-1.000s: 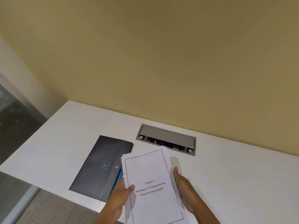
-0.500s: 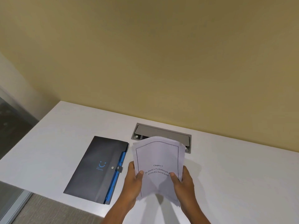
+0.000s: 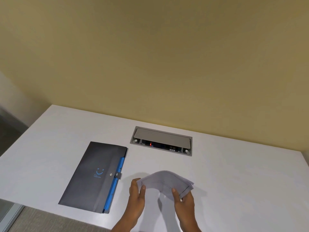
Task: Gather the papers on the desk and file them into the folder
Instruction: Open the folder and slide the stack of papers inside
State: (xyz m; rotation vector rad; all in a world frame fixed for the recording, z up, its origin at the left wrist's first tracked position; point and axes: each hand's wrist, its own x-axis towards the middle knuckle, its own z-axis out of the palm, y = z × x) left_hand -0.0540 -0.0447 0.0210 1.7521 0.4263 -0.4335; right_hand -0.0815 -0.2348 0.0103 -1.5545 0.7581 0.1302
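Hands pinch bowed papers above desk.

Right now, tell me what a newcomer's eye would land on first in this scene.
First, the stack of papers, bowed into an arch above the white desk, gripped at its ends by the left hand and right hand near the front edge. Next, the dark folder with a blue smiley, lying snapped shut to the left. Behind the papers, a grey cable box is sunk into the desk by the yellow wall.
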